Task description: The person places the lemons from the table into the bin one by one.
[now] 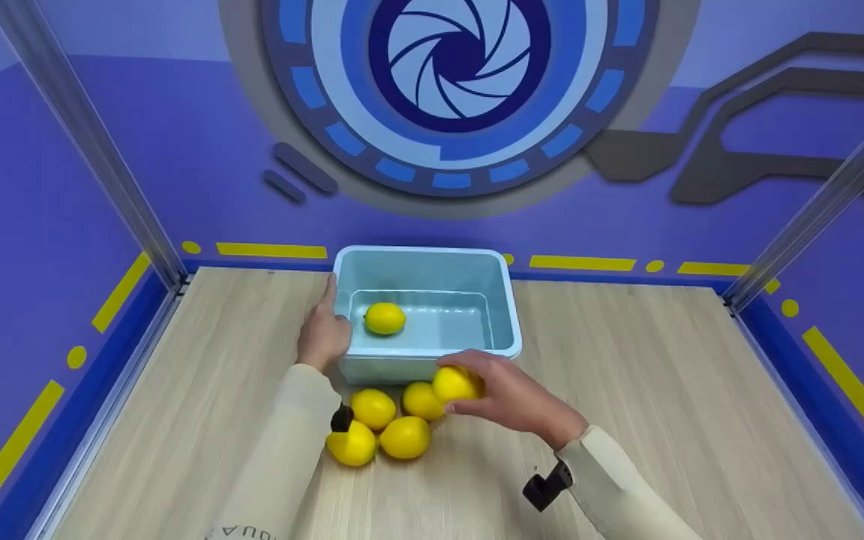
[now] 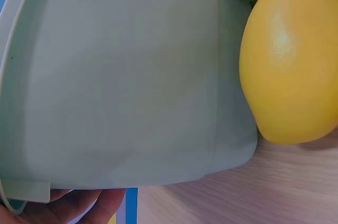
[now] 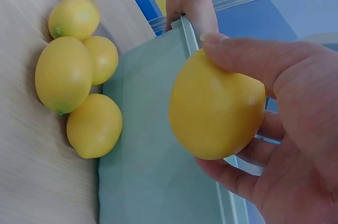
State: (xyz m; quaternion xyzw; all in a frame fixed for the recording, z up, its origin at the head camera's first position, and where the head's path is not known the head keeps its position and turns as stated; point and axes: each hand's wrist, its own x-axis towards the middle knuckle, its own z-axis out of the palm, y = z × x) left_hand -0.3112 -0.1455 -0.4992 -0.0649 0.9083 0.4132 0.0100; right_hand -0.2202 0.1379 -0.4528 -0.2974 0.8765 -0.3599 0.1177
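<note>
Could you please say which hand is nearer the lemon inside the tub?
Left. The left hand grips the tub by its left rim, beside the lemon inside; the right hand, holding another lemon, is farther right, in front.

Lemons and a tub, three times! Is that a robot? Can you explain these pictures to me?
No robot here: these are a person's two bare hands. The wide picture looks down from the head; the other two look from the left and right wrists, so things seem bigger and turned.

On the table stands a light blue tub with one lemon inside. Four lemons lie in front. The left hand holds the tub's rim. The right hand holds another lemon between thumb and fingers.
</note>
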